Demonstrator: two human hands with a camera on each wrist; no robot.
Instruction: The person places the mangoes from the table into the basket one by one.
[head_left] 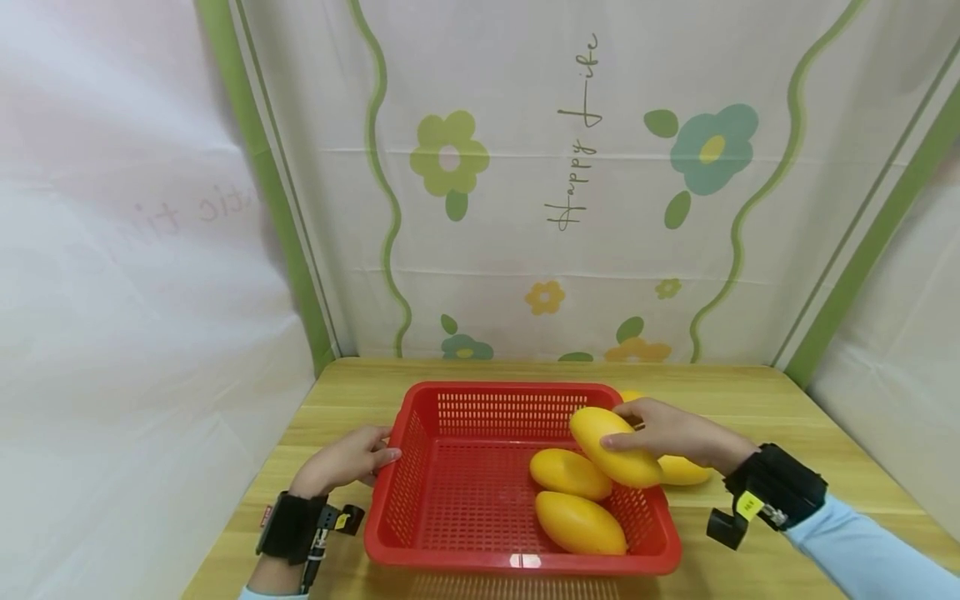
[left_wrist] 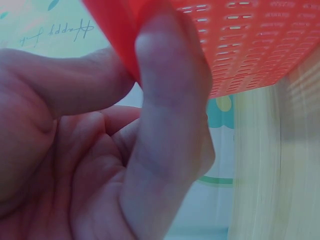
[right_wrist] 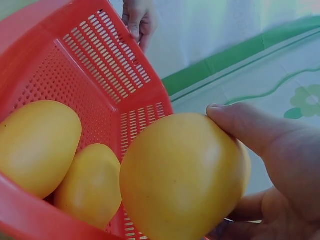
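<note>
A red perforated plastic basket [head_left: 480,562] stands on the table, with two yellow mangoes [head_left: 570,473] [right_wrist: 37,147] lying in its right part. My right hand [head_left: 675,429] grips another mango [head_left: 611,450], thumb on one side and fingers on the other, over the basket's right rim. In the right wrist view that held mango [right_wrist: 182,175] fills the middle. At the basket's left rim, my left hand [head_left: 348,460] pinches the edge between thumb and fingers; the left wrist view shows the index finger [left_wrist: 170,95] curled over the red rim.
Right of the basket, partly hidden by my right hand and the basket, more yellow mangoes [head_left: 684,472] lie on the wooden table [head_left: 360,400]. A white curtain [head_left: 510,250] with printed flowers hangs behind the table, and plain white sheets [head_left: 150,333] flank both sides.
</note>
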